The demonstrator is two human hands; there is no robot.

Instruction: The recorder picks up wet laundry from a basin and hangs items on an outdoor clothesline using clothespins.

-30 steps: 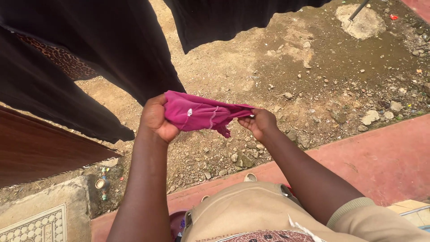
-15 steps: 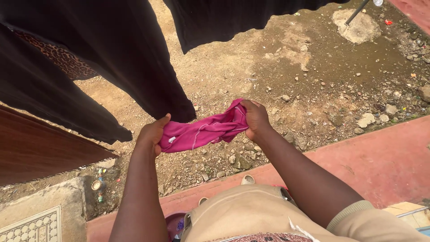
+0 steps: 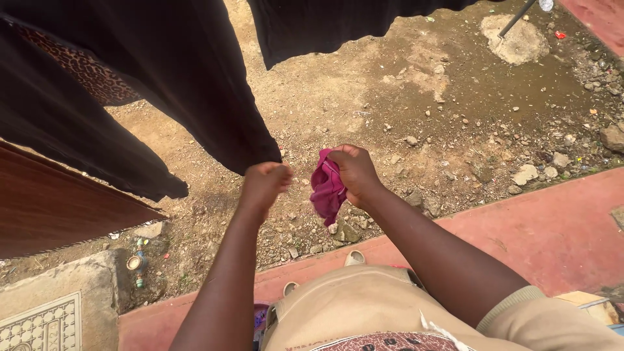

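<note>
A small magenta cloth (image 3: 327,189) hangs bunched from my right hand (image 3: 354,170), which grips its top. My left hand (image 3: 265,183) is closed in a fist just to the left of the cloth, a short gap away, and holds nothing that I can see. Both arms reach out over stony ground. Black garments (image 3: 162,84) hang from above at the left and the top, and the lower corner of one drops close to my left hand.
A red painted ledge (image 3: 546,234) runs across below my arms. A brown board (image 3: 58,201) lies at the left, and a patterned concrete slab (image 3: 45,318) sits at the bottom left. Loose stones (image 3: 526,174) dot the ground.
The cloth was stretched between both hands. My left hand has let go and drawn into a fist, and the cloth now hangs bunched from my right hand alone.
</note>
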